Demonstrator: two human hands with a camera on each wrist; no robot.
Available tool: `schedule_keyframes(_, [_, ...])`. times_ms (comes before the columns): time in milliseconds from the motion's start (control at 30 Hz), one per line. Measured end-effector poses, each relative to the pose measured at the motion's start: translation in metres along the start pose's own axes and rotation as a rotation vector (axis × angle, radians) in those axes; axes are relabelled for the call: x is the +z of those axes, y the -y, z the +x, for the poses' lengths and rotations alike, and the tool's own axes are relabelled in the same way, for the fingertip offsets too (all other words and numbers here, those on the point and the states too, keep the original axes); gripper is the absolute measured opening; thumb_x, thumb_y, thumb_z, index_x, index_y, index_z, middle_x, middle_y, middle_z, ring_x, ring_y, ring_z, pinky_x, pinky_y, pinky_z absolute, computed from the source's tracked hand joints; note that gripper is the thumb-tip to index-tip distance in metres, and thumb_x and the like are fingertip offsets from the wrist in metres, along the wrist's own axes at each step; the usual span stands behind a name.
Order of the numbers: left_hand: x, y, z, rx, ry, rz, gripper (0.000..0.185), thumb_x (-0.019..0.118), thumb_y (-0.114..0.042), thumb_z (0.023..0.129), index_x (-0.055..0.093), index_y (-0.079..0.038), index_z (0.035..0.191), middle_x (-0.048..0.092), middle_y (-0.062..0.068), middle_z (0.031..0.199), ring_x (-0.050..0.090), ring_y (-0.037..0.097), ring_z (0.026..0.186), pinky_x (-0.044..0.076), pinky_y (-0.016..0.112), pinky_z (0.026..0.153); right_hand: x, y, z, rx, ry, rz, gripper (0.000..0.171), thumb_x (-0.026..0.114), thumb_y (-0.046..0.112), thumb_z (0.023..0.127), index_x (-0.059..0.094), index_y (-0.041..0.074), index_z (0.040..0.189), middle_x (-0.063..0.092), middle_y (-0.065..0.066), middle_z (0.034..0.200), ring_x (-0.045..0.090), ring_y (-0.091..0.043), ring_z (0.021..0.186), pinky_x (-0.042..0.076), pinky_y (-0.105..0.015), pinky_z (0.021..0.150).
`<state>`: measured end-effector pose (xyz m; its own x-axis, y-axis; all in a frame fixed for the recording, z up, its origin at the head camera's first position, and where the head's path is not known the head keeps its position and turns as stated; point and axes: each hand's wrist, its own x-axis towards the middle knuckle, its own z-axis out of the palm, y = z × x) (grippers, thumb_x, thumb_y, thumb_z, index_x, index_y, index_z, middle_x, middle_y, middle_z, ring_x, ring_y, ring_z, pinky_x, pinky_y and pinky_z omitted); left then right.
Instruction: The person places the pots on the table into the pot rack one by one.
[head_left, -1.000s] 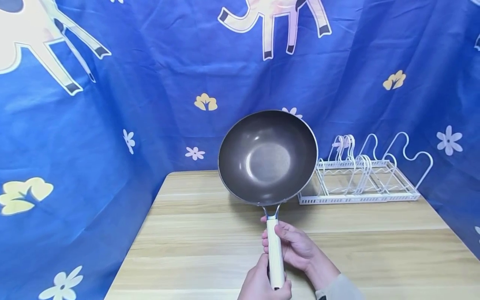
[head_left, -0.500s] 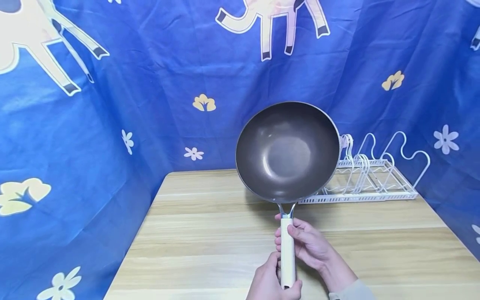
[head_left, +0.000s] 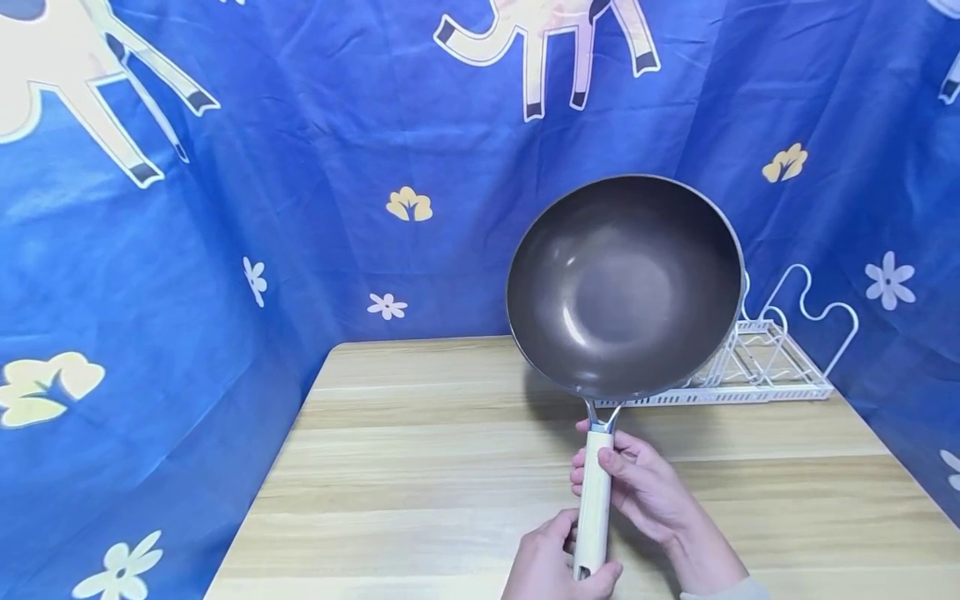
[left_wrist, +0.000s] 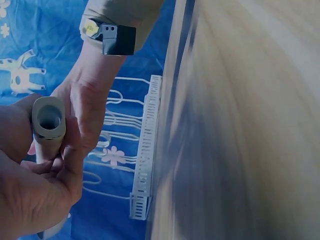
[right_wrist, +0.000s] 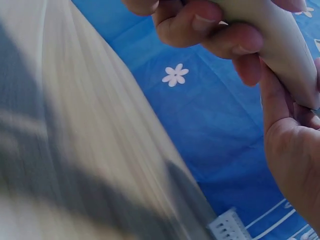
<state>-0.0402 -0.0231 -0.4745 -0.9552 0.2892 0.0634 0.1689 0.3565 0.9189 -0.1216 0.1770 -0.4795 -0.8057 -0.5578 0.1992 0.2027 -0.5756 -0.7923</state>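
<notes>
the wok (head_left: 624, 287) is held up in the air above the desk (head_left: 420, 483), tilted so its dark inside faces the head camera, its bowl rising beyond both hands. its pale handle (head_left: 592, 504) runs down from the bowl toward the person. the right hand (head_left: 645, 487) grips the upper part of the handle, just below the metal fork that joins it to the bowl, fingers curled round it from the right. the left hand (head_left: 551, 567) holds the lower end, thumb and fingers closed round it; in the left wrist view the hollow butt of the handle (left_wrist: 48, 120) sticks out of that fist. the two hands sit just beside each other along the handle. beyond the right hand, partly hidden behind the bowl, a white wire rack (head_left: 780, 367) stands on the far right of the desk. a blue cloth (head_left: 300, 167) printed with flowers and animals hangs behind and to the sides.
</notes>
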Motion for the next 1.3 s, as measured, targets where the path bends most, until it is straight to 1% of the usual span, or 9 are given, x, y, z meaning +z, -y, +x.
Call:
schedule_keyframes(167, [0.005,-0.004,0.001,0.033,-0.017,-0.011,0.058,0.095,-0.031,0.081,0.069,-0.009,0.128,0.075,-0.014,0.095,0.062,-0.011,0.081,0.058,0.019,0.074,0.002,0.009,-0.007,-0.029,-0.016,-0.085,0.04,0.039,0.003,0.116,0.054,0.013,0.152,0.074,-0.002,0.119,0.075,-0.016,0.111,0.061,-0.039,0.107])
schedule_keyframes(300, [0.007,-0.007,0.004,0.085,-0.01,0.011,0.049,0.094,-0.03,0.082,0.072,-0.015,0.123,0.075,-0.016,0.091,0.061,-0.012,0.08,0.056,0.016,0.071,0.002,0.015,-0.013,-0.042,-0.031,-0.117,0.042,0.038,0.003,0.116,0.053,0.015,0.153,0.075,-0.002,0.121,0.075,-0.016,0.113,0.061,-0.039,0.108])
schedule_keyframes(433, [0.009,-0.011,0.008,0.124,0.021,0.04,0.039,0.092,-0.029,0.086,0.074,-0.021,0.12,0.072,-0.018,0.086,0.058,-0.013,0.073,0.052,0.012,0.066,0.001,0.021,-0.02,-0.069,-0.061,-0.147,0.043,0.038,0.002,0.116,0.052,0.013,0.155,0.075,-0.002,0.122,0.077,-0.017,0.113,0.061,-0.04,0.108])
schedule_keyframes(633, [0.011,-0.019,0.012,0.164,0.051,0.165,0.044,0.087,-0.034,0.092,0.071,-0.026,0.133,0.072,-0.014,0.091,0.057,-0.009,0.079,0.05,0.015,0.071,0.001,0.029,-0.026,-0.138,-0.107,-0.22,0.045,0.038,-0.001,0.115,0.054,0.013,0.154,0.076,-0.002,0.121,0.079,-0.017,0.111,0.063,-0.04,0.104])
schedule_keyframes(733, [0.013,-0.024,0.015,0.171,0.082,0.214,0.044,0.085,-0.037,0.094,0.069,-0.028,0.134,0.07,-0.015,0.09,0.058,-0.007,0.084,0.051,0.018,0.074,0.0,0.034,-0.029,-0.168,-0.123,-0.241,0.045,0.038,-0.003,0.115,0.054,0.012,0.154,0.077,-0.002,0.12,0.079,-0.017,0.11,0.064,-0.039,0.101])
schedule_keyframes(900, [0.017,-0.029,0.022,0.201,0.123,0.261,0.04,0.081,-0.04,0.097,0.066,-0.028,0.133,0.067,-0.016,0.086,0.057,-0.006,0.083,0.049,0.019,0.072,-0.002,0.039,-0.035,-0.194,-0.156,-0.236,0.046,0.038,-0.004,0.114,0.056,0.013,0.153,0.079,-0.002,0.12,0.081,-0.018,0.108,0.064,-0.037,0.099])
schedule_keyframes(1033, [0.022,-0.031,0.026,0.242,0.126,0.322,0.043,0.078,-0.04,0.1,0.064,-0.026,0.138,0.066,-0.016,0.086,0.054,-0.006,0.081,0.046,0.016,0.071,-0.005,0.044,-0.041,-0.219,-0.184,-0.235,0.047,0.038,-0.005,0.114,0.059,0.015,0.152,0.08,-0.003,0.121,0.081,-0.018,0.107,0.064,-0.035,0.1])
schedule_keyframes(1200, [0.029,-0.034,0.033,0.29,0.126,0.394,0.045,0.076,-0.04,0.101,0.064,-0.023,0.14,0.065,-0.016,0.084,0.046,-0.007,0.075,0.04,0.012,0.069,-0.008,0.05,-0.047,-0.268,-0.212,-0.25,0.048,0.038,-0.008,0.113,0.058,0.012,0.152,0.081,-0.005,0.121,0.082,-0.019,0.108,0.064,-0.035,0.1])
schedule_keyframes(1300, [0.033,-0.038,0.037,0.293,0.146,0.409,0.045,0.075,-0.041,0.101,0.063,-0.022,0.14,0.068,-0.016,0.089,0.047,-0.008,0.077,0.041,0.013,0.07,-0.008,0.054,-0.05,-0.296,-0.24,-0.269,0.049,0.039,-0.01,0.112,0.059,0.01,0.151,0.081,-0.006,0.12,0.082,-0.02,0.106,0.064,-0.035,0.099])
